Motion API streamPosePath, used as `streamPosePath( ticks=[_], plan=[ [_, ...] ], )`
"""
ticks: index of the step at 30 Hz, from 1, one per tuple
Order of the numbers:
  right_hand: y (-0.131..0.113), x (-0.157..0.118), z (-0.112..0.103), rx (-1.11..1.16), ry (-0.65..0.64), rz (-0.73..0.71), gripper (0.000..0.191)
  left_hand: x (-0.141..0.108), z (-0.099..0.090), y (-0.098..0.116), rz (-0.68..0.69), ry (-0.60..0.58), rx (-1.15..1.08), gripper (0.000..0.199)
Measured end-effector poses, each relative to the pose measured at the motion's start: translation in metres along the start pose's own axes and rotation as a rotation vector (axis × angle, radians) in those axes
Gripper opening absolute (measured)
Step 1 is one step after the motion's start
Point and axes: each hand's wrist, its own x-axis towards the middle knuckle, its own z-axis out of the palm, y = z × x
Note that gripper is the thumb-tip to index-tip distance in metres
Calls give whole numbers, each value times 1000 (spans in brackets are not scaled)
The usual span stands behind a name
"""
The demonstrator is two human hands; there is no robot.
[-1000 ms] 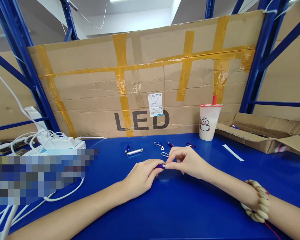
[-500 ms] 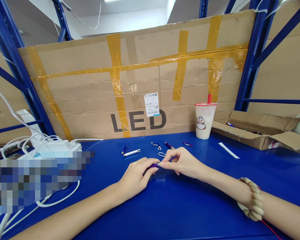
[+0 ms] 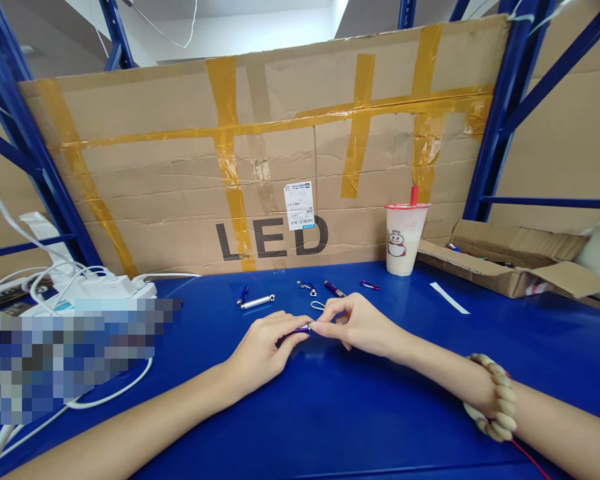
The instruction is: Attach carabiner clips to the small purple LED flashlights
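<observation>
Left hand (image 3: 263, 347) is clamped thumb-to-fingers on a slim purple tube (image 3: 303, 328), probably to keep it steady, leaving its metal end poking out past the fingertips toward the right hand (image 3: 363, 327), whose thumb and index pinch that end, likely for fine control. Just beyond the right fingertips: a wire loop (image 3: 317, 305); farther out past the left hand, a silver tube (image 3: 259, 302) and a blue one (image 3: 243, 294), presumably parked within easy reach.

Bright, even light here, tape (image 3: 229, 160) glinting, faint sheen across the tabletop (image 3: 330, 407), pixelated patch (image 3: 70, 363) blotting the left!
</observation>
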Motion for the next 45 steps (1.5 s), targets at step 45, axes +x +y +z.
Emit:
streamPosePath(
  ticks=[45],
  plan=[
    [2, 1, 5, -151, 108, -90, 32, -1, -3, 8, -216, -137, -94, 8]
  ],
)
